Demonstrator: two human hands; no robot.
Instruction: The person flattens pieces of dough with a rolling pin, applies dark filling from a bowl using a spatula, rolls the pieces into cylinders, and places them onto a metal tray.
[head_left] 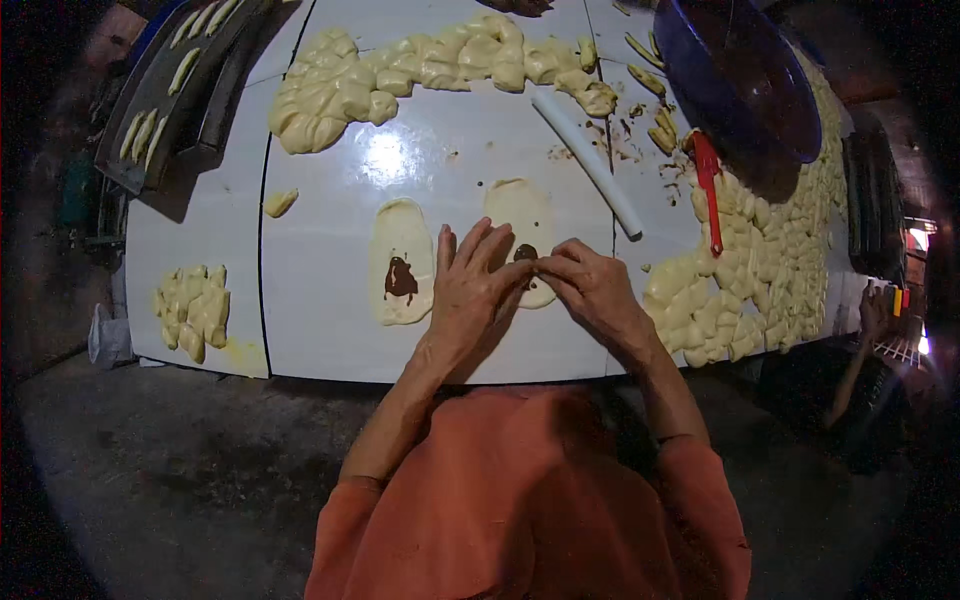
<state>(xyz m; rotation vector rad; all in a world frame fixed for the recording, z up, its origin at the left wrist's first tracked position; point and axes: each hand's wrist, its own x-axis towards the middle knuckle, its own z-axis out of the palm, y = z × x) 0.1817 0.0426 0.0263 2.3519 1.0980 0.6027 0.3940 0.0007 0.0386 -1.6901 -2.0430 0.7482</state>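
Observation:
Two flattened ovals of pale dough lie side by side on the white table. A dark brown smear of filling (pixel 401 280) sits on the left dough oval (pixel 402 225). The right dough oval (pixel 518 205) carries a dark blob of filling (pixel 525 252), partly hidden by my fingers. My left hand (pixel 468 283) rests at this oval's left edge, fingers stretched and apart, thumb reaching toward the filling. From the other side my right hand (pixel 590 285) meets that thumb, its fingertips pinched together over the oval; what they hold, if anything, is hidden.
Dough pieces (pixel 420 62) line the table's far side; more dough (pixel 740 260) covers the right, a small pile (pixel 192 310) the left. A white rod (pixel 588 165), red spatula (pixel 708 190) and blue tub (pixel 720 80) lie right. Dark trays (pixel 170 105) stand far left; another person's arm (pixel 860 350) shows right.

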